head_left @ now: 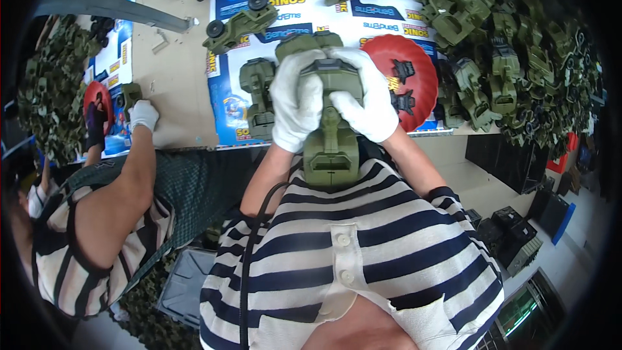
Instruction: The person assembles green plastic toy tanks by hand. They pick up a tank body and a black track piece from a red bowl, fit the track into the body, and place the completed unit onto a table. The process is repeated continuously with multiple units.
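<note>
The green truck [330, 155] lies between both gloved hands at the table's near edge, its long axis running from the table toward the chest. The left hand [298, 100] and right hand [366, 100] clasp its far end from either side, fingers curled around it; the right is nearer the red tray [429, 84] of black parts [403, 71].

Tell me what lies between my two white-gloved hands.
The head view shows an olive-green plastic toy vehicle between your left hand and right hand, held by both.
</note>
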The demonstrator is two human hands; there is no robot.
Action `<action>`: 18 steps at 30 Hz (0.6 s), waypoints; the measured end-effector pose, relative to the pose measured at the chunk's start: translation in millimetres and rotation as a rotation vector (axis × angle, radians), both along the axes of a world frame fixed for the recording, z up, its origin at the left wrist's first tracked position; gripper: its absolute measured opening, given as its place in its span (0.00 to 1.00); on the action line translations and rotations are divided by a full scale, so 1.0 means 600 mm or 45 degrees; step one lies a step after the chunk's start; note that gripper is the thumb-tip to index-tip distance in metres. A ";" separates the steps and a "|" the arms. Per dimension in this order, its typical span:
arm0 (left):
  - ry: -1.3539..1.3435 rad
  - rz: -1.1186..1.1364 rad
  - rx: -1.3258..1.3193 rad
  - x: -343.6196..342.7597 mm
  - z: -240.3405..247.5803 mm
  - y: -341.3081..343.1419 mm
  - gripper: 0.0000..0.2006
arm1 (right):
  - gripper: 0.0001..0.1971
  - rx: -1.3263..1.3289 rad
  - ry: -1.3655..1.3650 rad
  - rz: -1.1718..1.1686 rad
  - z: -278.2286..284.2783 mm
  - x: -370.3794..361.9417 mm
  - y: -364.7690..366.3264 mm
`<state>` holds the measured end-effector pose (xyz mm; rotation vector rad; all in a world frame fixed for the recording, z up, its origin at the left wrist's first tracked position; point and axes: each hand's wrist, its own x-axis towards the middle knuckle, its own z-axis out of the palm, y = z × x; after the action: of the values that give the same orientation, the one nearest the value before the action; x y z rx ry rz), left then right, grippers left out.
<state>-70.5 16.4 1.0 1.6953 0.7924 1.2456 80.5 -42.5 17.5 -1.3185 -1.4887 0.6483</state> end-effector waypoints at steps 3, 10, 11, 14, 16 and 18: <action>0.154 0.117 0.089 -0.067 0.008 0.022 0.24 | 0.28 0.110 -0.359 0.057 0.034 0.006 0.029; 0.340 0.450 -0.046 -0.158 -0.159 0.047 0.32 | 0.15 -0.450 0.504 -0.423 -0.089 0.102 0.007; 0.466 0.438 0.142 -0.151 -0.143 0.055 0.31 | 0.15 -0.470 0.609 -0.413 -0.103 0.119 -0.001; 0.267 0.427 0.045 -0.137 -0.090 0.107 0.30 | 0.14 -0.609 0.416 -0.620 -0.141 0.174 -0.039; 0.866 0.437 0.082 -0.130 -0.072 0.189 0.35 | 0.14 -0.654 0.472 -0.732 -0.157 0.197 -0.067; 1.572 0.361 0.454 -0.118 -0.083 0.254 0.39 | 0.14 -0.734 0.311 -0.720 -0.191 0.222 -0.086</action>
<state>-141.0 168.8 -48.9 2.7180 1.6097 0.3650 213.9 -94.1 -96.9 -1.9155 -0.6860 0.8502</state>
